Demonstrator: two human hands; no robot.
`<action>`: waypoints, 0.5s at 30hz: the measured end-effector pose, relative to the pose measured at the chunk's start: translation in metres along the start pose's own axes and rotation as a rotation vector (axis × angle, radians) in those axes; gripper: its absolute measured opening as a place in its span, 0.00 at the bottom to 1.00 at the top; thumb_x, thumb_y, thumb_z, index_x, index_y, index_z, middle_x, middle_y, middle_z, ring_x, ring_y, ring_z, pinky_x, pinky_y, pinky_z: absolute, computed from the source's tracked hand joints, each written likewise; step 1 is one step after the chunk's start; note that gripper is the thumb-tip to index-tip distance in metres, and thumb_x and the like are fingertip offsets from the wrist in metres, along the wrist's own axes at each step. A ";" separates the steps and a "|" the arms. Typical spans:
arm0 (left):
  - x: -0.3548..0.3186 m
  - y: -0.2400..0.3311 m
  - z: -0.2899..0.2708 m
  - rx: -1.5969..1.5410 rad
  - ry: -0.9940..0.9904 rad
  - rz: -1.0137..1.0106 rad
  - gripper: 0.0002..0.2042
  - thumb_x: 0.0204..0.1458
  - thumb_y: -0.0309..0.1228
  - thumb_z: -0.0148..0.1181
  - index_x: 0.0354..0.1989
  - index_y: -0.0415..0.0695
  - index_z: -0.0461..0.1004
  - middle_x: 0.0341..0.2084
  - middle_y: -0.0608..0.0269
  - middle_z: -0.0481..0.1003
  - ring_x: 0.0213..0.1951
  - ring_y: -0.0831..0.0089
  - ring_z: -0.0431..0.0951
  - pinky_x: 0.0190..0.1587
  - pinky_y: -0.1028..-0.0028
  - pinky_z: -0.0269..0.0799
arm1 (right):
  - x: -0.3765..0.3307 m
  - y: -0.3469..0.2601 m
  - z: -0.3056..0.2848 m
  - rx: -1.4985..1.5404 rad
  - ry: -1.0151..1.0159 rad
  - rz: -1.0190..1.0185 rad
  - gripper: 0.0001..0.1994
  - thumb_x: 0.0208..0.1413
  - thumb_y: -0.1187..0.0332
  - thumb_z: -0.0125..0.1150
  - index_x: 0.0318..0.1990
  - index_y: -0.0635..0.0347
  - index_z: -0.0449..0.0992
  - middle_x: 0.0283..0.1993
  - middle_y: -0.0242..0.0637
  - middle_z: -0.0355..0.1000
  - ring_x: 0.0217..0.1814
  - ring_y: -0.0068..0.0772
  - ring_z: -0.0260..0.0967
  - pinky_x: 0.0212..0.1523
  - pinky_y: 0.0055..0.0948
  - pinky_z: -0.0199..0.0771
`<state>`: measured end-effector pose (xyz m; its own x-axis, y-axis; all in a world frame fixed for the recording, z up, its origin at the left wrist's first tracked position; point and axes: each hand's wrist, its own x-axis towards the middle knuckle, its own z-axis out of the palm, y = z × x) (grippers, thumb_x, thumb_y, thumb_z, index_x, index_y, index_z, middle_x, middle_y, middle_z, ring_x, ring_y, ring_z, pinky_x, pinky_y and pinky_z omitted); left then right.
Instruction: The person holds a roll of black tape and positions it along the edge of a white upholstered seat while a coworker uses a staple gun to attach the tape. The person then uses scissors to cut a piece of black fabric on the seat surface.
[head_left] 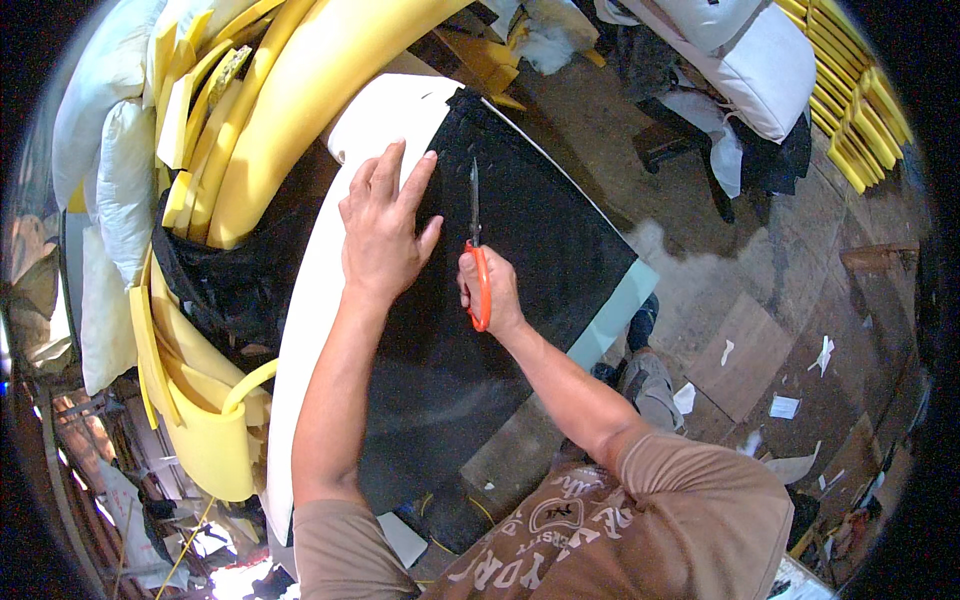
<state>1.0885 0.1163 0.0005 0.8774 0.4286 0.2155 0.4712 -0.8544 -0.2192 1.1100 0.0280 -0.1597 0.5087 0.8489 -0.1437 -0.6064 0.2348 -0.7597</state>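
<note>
A pair of scissors (476,215) with orange handles is gripped in my right hand (504,292), its blades pointing away from me and looking closed together. Beneath them stretches black fabric (565,215) on a large white-covered piece (312,290), which looks like a cushion or upholstered part. My left hand (384,235) lies with spread fingers across the border of the white cover and the black fabric. Its fingertips rest near the far end, left of the blades, holding nothing. A pale blue strip (615,310) edges the black fabric on the right.
Yellow foam rolls and sheets (290,130) crowd the left side, beside stuffed white cushions (125,190). At the upper right are a white padded seat (765,85) and stacked yellow foam pieces (860,130). Scraps (785,407) litter the floor (745,350) on the right.
</note>
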 end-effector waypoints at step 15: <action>-0.002 -0.001 0.000 -0.018 0.015 -0.007 0.37 0.34 0.31 0.70 0.59 0.53 0.63 0.60 0.55 0.58 0.60 0.53 0.59 0.59 0.57 0.56 | -0.013 -0.041 -0.019 -0.064 -0.111 0.087 0.28 0.53 0.37 0.51 0.28 0.57 0.64 0.19 0.29 0.61 0.18 0.19 0.61 0.20 0.17 0.66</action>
<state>1.0859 0.1163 0.0000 0.8725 0.4305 0.2314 0.4757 -0.8565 -0.2002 1.1398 -0.0010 -0.1387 0.3828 0.9128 -0.1423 -0.6035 0.1304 -0.7866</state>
